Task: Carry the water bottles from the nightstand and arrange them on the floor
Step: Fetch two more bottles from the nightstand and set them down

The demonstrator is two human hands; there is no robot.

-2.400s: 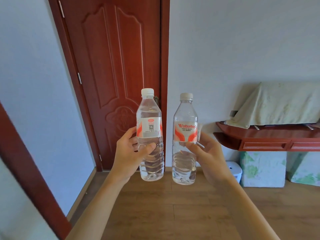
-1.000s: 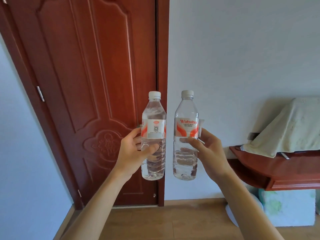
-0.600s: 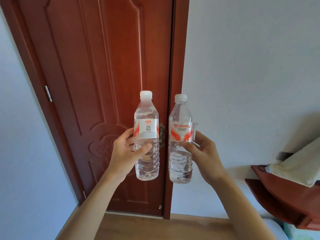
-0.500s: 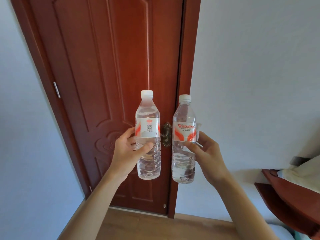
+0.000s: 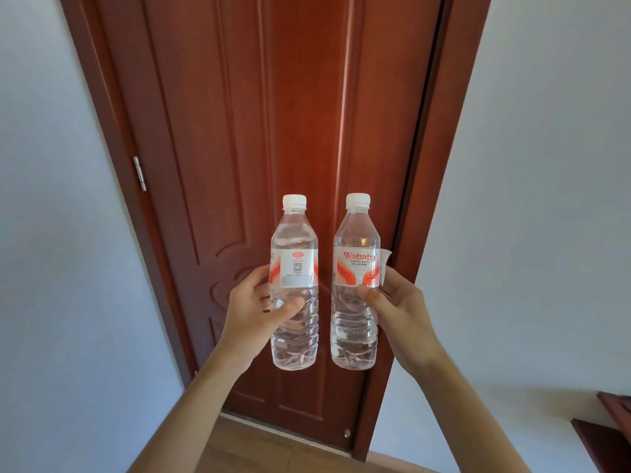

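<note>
I hold two clear water bottles upright in front of me, side by side and a little apart. My left hand [image 5: 254, 310] grips the left water bottle [image 5: 294, 254] around its lower body; its white and red label shows a QR code. My right hand [image 5: 397, 310] grips the right water bottle [image 5: 356, 244] just under its red and white label. Both have white caps and hang in the air well above the wooden floor [image 5: 259, 452].
A closed dark red wooden door [image 5: 273, 131] fills the view straight ahead, with white walls on both sides. The corner of a red-brown shelf [image 5: 611, 435] sticks in at the bottom right. Only a strip of floor shows below.
The view has swung left and up: the door now sits centred behind the bottles and the shelf with its cloth has slid almost out of view. Both hands keep the same grip.
</note>
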